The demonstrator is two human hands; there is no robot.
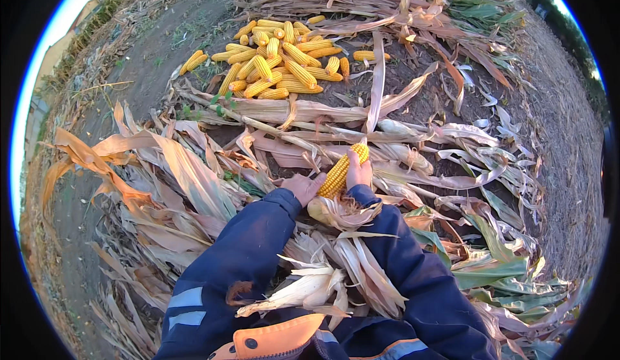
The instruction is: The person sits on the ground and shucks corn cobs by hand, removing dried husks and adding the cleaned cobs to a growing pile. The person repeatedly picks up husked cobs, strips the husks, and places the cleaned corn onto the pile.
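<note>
A yellow ear of corn lies slantwise between my hands, its kernels bare along most of its length. My right hand wraps around its right side. At the lower left, my left hand grips the ear's near end, thumb against the kernels and fingers mostly hidden. Peeled husk with brown silk hangs around that near end. Below my forearms, loose pale husks lie close to my body.
Ahead is a heap of husked corn ears on bare soil. Dry corn stalks cross the ground before me, some with ears still in husk. More stalks are piled beyond. Dry leaves rise at the left.
</note>
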